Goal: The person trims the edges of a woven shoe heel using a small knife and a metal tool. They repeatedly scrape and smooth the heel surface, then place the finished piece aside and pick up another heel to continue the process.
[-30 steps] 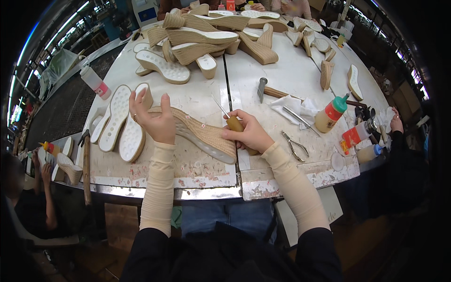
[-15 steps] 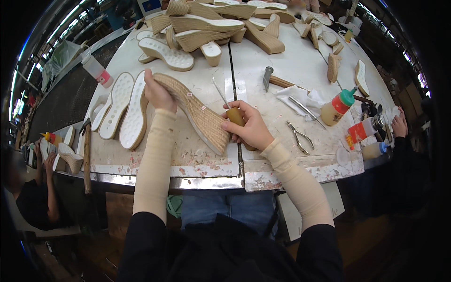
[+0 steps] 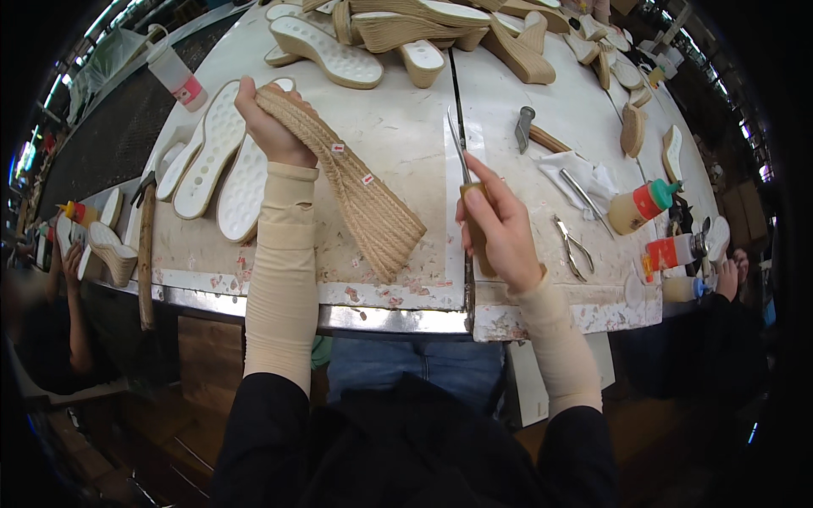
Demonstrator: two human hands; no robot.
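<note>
My left hand [image 3: 275,127] is closed round the toe end of a wedge shoe sole [image 3: 360,195] wrapped in woven tan rope. The sole is tilted on its side above the table, its thick heel end toward me. Two small stickers with red arrows are on its side wall. My right hand [image 3: 508,233] grips the yellow-brown handle of an awl [image 3: 480,250], whose thin, slightly curved metal shaft points up and away. The awl is apart from the sole. White-topped soles [image 3: 209,161] lie just left of my left hand, partly hidden by it.
Wedge soles [image 3: 406,34] are piled at the back. On the right lie a hammer [image 3: 542,135], white cloth [image 3: 593,173], metal rod [image 3: 584,193], pliers [image 3: 573,248] and glue bottles [image 3: 637,209]. Another hammer [image 3: 146,254] overhangs the left edge. Co-workers' hands [image 3: 730,275] show at both sides.
My right hand has come away from the sole's heel end and moved right with the awl. My left hand still holds the sole, now turned with its heel end lower. The view has shifted.
</note>
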